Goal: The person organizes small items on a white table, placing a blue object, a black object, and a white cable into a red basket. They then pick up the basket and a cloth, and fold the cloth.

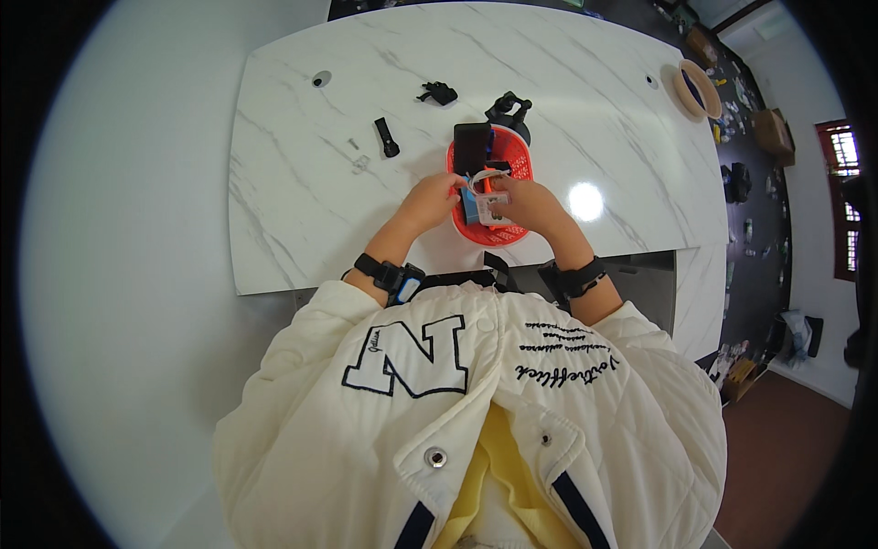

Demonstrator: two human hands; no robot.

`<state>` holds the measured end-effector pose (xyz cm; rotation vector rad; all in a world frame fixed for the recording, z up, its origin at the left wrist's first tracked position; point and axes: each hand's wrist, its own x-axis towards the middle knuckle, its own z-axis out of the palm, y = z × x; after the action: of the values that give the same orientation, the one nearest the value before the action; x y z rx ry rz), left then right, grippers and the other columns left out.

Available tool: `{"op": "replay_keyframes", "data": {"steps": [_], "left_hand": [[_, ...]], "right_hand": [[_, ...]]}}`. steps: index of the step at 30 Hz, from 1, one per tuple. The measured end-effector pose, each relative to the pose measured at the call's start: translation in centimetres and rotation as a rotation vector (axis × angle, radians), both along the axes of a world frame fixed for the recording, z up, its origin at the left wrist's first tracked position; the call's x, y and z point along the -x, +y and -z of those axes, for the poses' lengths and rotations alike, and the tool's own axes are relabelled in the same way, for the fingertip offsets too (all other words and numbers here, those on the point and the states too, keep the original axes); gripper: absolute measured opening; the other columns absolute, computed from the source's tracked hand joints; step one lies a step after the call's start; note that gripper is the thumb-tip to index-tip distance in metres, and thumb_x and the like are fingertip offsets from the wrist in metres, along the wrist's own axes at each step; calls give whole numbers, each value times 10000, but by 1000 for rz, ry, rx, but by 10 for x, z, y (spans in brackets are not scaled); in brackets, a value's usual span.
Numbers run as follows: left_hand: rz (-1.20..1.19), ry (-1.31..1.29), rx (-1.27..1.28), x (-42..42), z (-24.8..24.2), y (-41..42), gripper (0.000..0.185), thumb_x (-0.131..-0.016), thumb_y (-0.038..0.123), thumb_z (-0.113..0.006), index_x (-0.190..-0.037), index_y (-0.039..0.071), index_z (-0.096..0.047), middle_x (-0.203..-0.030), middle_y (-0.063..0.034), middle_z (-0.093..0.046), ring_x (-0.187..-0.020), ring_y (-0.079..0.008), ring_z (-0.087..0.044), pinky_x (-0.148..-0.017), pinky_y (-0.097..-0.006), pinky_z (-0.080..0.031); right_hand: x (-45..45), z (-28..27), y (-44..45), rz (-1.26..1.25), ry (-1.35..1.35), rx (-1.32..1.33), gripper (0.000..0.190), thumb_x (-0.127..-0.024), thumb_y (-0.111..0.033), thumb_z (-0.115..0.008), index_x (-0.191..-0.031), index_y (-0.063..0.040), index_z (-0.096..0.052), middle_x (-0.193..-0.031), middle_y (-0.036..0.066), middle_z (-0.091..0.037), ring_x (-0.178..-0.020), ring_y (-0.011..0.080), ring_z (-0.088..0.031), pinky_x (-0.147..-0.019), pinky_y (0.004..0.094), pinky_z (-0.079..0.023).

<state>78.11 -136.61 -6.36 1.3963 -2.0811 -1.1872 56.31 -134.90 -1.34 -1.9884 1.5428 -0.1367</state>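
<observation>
A red plastic basket [516, 147] with a white rim stands near the table's front edge. Over its right side, my right hand [534, 204] holds a small pale box [492, 208] with printing on it. A looped white cable [475, 181] lies between my two hands. The fingertips of my left hand [431, 200] are at the basket's left rim, close to the cable; their grip is unclear. Inside the basket are a blue box [469, 204], a black flat rectangular item [472, 147] leaning at the far end, and an orange item [488, 182] partly hidden by the cable.
Behind the basket stands a black stand or clamp [511, 113]. A black flashlight [387, 138], a small black strapped item [437, 92] and small clear pieces [361, 163] lie on the marble-patterned table [302, 206]. A beige basin [696, 89] sits at the right edge.
</observation>
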Motion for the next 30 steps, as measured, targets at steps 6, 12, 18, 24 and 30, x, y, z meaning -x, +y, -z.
{"op": "replay_keyframes", "data": {"steps": [6, 12, 18, 24, 30], "left_hand": [[170, -242, 274, 4, 5, 9, 259, -796, 18, -545, -1021, 81, -657, -1046, -81, -654, -1009, -295, -540, -899, -374, -439], [202, -374, 376, 8, 7, 14, 271, -779, 12, -540, -1001, 100, -668, -1041, -48, -650, -1059, -293, -510, -908, -415, -428], [186, -319, 328, 3, 15, 9, 276, -792, 20, -531, -1033, 88, -647, -1072, -66, -630, -1088, -307, -494, -919, -427, -427], [193, -325, 316, 2, 19, 10, 274, -796, 33, -539, -1046, 91, -635, -1097, -87, -616, -1073, -317, -502, -921, -422, -428], [179, -294, 282, 3, 13, 8, 265, -785, 39, -556, -1031, 92, -638, -1082, -88, -623, -1069, -315, -505, -915, -408, -428]], "right_hand": [[-10, 26, -1, 137, -30, 120, 372, -759, -236, -671, -1039, -2, -596, -1005, 207, -618, -906, 371, -622, -757, 437, -509], [-24, 49, 1, -81, -63, 273, 285, -749, -171, -643, -993, -23, -631, -1028, 196, -595, -915, 391, -610, -801, 439, -498], [-16, 40, -5, -446, -77, 48, 255, -752, -77, -603, -1002, -38, -634, -1026, 179, -625, -942, 352, -615, -822, 416, -483], [-19, 31, 3, -393, -238, -115, 334, -802, -47, -562, -1135, -25, -539, -963, 195, -640, -925, 350, -618, -815, 407, -479], [-38, 47, 17, -285, -213, -75, 304, -822, -45, -553, -1122, -17, -508, -1006, 215, -617, -929, 365, -607, -800, 412, -474]]}}
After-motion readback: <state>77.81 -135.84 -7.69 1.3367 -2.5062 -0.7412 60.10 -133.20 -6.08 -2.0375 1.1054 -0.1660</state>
